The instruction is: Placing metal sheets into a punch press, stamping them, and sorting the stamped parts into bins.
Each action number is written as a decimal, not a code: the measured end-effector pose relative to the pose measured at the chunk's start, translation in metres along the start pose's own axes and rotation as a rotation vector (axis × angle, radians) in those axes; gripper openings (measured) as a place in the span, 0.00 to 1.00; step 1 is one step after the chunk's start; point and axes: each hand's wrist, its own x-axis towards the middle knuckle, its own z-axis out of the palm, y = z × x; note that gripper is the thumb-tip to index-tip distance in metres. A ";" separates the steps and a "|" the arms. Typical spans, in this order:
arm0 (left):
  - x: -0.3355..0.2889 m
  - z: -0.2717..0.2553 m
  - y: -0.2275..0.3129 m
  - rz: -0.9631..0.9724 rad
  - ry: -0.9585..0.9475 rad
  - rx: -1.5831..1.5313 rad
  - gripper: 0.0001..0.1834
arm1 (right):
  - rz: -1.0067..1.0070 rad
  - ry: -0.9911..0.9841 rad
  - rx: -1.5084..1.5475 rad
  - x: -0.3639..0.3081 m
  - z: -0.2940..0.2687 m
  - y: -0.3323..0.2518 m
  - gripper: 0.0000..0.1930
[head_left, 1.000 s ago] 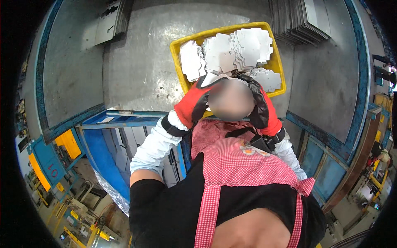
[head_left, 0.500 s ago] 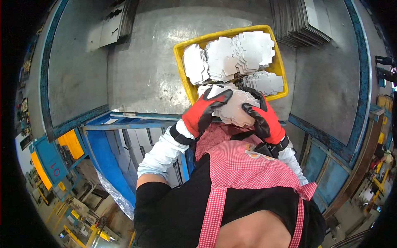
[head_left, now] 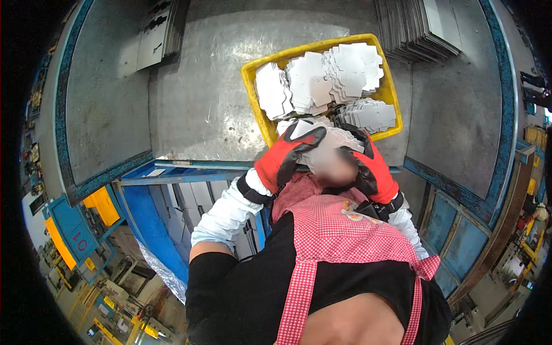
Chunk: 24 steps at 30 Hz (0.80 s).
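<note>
A loose stack of thin grey plates (head_left: 326, 142) is held between the left hand (head_left: 292, 154) at its nine o'clock and the right hand (head_left: 374, 168) at its four, with the yellow bin (head_left: 391, 86) at twelve.

A grey metal table (head_left: 201, 109) carries a yellow bin (head_left: 310, 50) and, farther back, plate stacks (head_left: 411, 31) at left and right.

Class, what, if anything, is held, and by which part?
A stack of flat plates, gripped at opposite edges by the left hand and right hand.
</note>
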 end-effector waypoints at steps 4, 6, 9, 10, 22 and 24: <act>0.005 -0.009 0.002 -0.074 -0.080 -0.100 0.23 | 0.157 0.031 0.141 -0.001 0.005 -0.015 0.33; 0.019 -0.029 0.009 -0.029 -0.175 0.025 0.22 | 0.196 0.054 0.354 0.002 0.011 -0.022 0.33; 0.043 -0.050 0.011 -0.078 -0.226 -0.083 0.20 | -0.106 0.028 0.205 0.010 0.016 -0.025 0.33; 0.055 -0.060 0.017 -0.039 -0.256 -0.070 0.20 | -0.225 0.024 0.128 0.015 0.016 -0.019 0.30; 0.144 -0.102 0.005 -0.610 -0.469 -0.409 0.22 | -0.594 0.213 -0.426 0.067 0.023 0.007 0.23; 0.151 -0.107 -0.015 -0.559 -0.489 -0.393 0.22 | -0.602 0.262 -0.396 0.077 0.027 0.020 0.25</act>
